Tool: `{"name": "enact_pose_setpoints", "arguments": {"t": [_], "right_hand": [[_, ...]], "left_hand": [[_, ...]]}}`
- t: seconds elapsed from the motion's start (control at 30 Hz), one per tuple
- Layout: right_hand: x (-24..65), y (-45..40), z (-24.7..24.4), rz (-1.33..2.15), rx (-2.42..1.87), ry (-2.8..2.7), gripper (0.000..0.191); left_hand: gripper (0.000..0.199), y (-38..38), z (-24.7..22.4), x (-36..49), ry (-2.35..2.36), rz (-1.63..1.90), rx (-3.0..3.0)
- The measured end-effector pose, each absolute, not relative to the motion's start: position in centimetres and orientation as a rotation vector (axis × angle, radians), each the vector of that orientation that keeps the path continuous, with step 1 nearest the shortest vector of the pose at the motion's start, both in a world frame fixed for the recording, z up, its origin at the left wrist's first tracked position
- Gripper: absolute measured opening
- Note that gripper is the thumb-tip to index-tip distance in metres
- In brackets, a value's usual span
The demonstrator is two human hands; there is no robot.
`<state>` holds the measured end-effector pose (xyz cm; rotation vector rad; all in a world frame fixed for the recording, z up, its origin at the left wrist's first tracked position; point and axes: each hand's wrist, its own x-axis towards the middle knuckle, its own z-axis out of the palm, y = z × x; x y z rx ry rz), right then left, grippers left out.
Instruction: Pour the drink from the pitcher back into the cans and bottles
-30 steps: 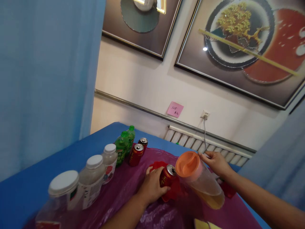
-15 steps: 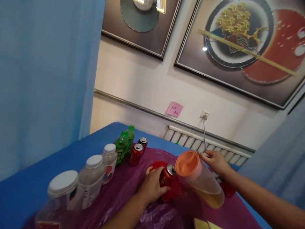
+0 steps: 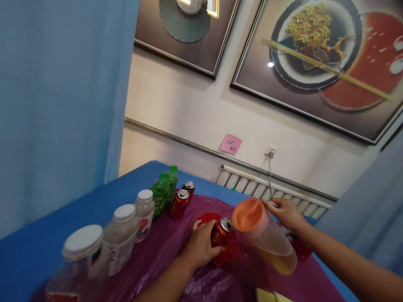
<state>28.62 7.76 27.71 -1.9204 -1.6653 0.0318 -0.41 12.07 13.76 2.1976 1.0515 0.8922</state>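
Observation:
My left hand [image 3: 201, 247] is wrapped round a red drink can [image 3: 221, 233] with an opened top, held over a red dish [image 3: 229, 251]. My right hand [image 3: 285, 214] is closed at the back of a clear pitcher [image 3: 267, 243] with an orange lid [image 3: 248, 214]; its handle is mostly hidden by the hand. The pitcher is tilted toward the can, its lid close beside the can's rim. Some yellowish liquid lies low in the pitcher. Whether any liquid is flowing, I cannot tell.
Jars with white lids [image 3: 124, 213], green bottles [image 3: 160, 195] and two red cans [image 3: 180, 204] stand in a row on the left. Purple plastic sheeting [image 3: 166, 251] covers part of the blue table [image 3: 126, 180]. A yellow cloth-like item [image 3: 267, 295] lies at the front. Behind are a radiator [image 3: 252, 184] and wall.
Almost nothing differs. The pitcher and my right hand have shifted very slightly to the right; my left hand keeps hold of the can.

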Motion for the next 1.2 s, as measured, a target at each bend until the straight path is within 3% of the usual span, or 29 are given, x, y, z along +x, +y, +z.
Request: {"name": "enact_pose_setpoints", "arguments": {"t": [1.2], "right_hand": [[28.14, 7.52, 27.68, 0.039, -1.919, -1.641, 0.053]], "left_hand": [[0.078, 12.15, 13.68, -0.32, 1.057, 0.905, 2.199]]}}
